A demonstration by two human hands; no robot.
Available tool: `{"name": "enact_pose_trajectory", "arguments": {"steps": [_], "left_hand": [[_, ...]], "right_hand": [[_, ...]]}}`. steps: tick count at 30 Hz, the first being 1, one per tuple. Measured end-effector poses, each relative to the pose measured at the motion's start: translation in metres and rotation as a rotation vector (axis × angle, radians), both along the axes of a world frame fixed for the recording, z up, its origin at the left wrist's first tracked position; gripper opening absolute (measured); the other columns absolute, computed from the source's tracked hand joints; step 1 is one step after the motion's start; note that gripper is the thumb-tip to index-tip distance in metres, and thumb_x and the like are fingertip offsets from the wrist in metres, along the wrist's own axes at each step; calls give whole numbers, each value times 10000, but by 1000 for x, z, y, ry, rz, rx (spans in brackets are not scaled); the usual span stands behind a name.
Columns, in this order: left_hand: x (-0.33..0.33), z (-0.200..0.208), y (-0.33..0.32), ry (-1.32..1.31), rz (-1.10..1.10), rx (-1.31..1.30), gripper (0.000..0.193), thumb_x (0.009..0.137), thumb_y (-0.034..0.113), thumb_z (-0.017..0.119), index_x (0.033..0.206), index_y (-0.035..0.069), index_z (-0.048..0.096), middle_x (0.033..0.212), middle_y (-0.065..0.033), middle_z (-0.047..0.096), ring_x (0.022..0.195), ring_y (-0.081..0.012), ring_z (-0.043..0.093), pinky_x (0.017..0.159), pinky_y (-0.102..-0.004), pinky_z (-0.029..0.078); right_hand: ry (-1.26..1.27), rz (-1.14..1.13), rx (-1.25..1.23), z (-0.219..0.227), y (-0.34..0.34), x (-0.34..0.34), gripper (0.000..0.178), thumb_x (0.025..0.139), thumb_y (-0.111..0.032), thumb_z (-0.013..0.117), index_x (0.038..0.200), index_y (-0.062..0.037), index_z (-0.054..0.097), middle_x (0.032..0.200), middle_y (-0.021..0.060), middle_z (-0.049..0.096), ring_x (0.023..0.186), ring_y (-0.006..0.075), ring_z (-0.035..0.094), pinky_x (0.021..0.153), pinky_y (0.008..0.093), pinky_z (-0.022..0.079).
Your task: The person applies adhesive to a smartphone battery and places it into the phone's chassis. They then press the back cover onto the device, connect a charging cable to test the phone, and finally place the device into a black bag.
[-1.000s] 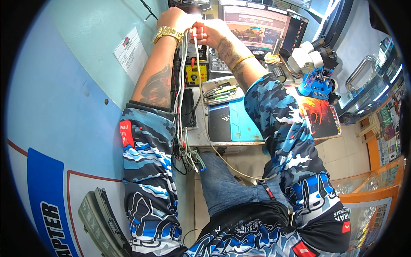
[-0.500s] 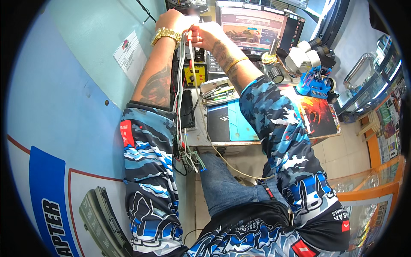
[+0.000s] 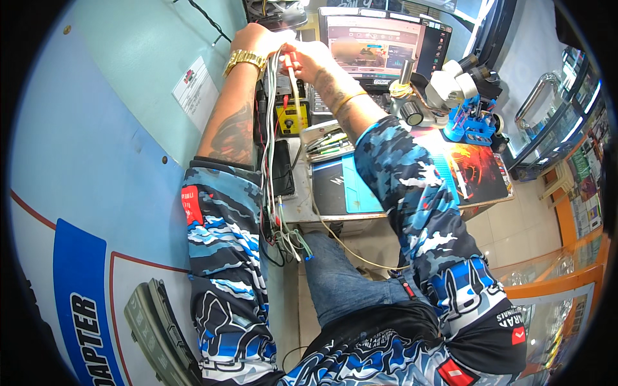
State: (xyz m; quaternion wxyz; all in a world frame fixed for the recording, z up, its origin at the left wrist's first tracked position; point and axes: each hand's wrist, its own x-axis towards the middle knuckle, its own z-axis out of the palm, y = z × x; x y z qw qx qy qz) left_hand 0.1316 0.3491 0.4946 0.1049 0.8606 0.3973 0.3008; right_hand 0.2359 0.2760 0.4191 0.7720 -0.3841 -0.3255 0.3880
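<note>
My right hand (image 3: 308, 59) is closed on the beige cable (image 3: 295, 90) near its orange-red end piece, in front of the monitor. Close beside it my left hand (image 3: 259, 40), with a gold watch at the wrist, has its fingers curled over the top of a bundle of white cables (image 3: 270, 128). Glare hides its fingertips, and what they hold cannot be made out. From between the hands the bundle hangs down past the desk's front edge, its loose plugs over my leg. The beige cable runs down and off to the right across my lap.
On the desk are a yellow-faced power unit (image 3: 293, 119), a black phone (image 3: 282, 168), a tray of tools (image 3: 328, 143), a blue mat (image 3: 360, 183), a microscope (image 3: 412, 112) and a blue holder (image 3: 473, 125). The monitor (image 3: 380, 48) stands behind; a wall (image 3: 129, 128) borders my left arm.
Both hands have shifted slightly down in the picture, staying close together. The orange-red end piece has tilted in my right hand. The cable bundle still hangs below them.
</note>
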Motion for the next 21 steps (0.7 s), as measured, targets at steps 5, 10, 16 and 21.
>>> {"name": "enact_pose_trajectory", "arguments": {"steps": [5, 10, 16, 21], "left_hand": [[7, 0, 2, 24, -29, 37, 575, 684, 618, 717, 797, 56, 758, 810, -134, 726, 799, -283, 714, 724, -365, 562], [5, 1, -3, 16, -58, -43, 571, 691, 608, 711, 793, 48, 762, 755, -135, 718, 770, -289, 713, 725, -376, 559], [-12, -39, -19, -182, 9, 207, 689, 766, 482, 680, 1259, 16, 562, 866, -268, 680, 873, -362, 690, 772, -436, 548], [-66, -59, -183, -521, -298, -176, 228, 928, 226, 570, 1010, 53, 693, 806, -179, 674, 722, -288, 663, 670, -368, 508]], "right_hand": [[15, 70, -50, 0, 3, 10, 205, 926, -179, 619, 925, 24, 646, 744, 112, 631, 588, 199, 636, 639, 413, 597], [-20, -57, -67, 11, -30, -28, 198, 947, -151, 574, 966, 44, 601, 732, 116, 618, 592, 207, 635, 647, 386, 599], [-169, -79, 58, -30, -124, -39, 202, 953, -147, 515, 1009, 27, 600, 781, 104, 625, 692, 199, 660, 642, 318, 572], [-215, -133, -75, -40, -230, -67, 236, 963, -202, 592, 1028, 23, 626, 732, 32, 593, 591, 91, 577, 536, 227, 499]]}}
